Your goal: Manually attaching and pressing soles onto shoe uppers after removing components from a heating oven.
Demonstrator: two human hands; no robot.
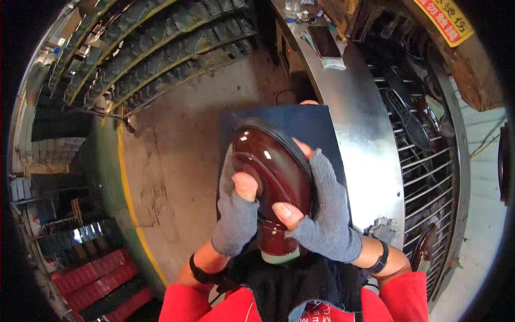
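Note:
A glossy dark red shoe (279, 177) is between my two hands, its rounded toe pointing away from me. A black sole runs along its far right edge, and a pale green end of a shoe last (280, 256) shows at the near opening. My left hand (238, 206), in a grey fingerless glove, grips the left side with the thumb on the upper. My right hand (327, 214), gloved alike, grips the right side, thumb pressed on the upper and fingers by the sole. Under the shoe is a dark blue-black flat board (306, 118). Most fingertips are hidden.
Close on my right runs a metal ledge (370, 145) with a phone (325, 42) at its far end. Beyond it, a rod conveyor (429, 188) carries a black sole (407, 118) and dark red shoes (425, 248). Shoe racks (161, 53) stand far left; red stacked items (96, 273) lie near left.

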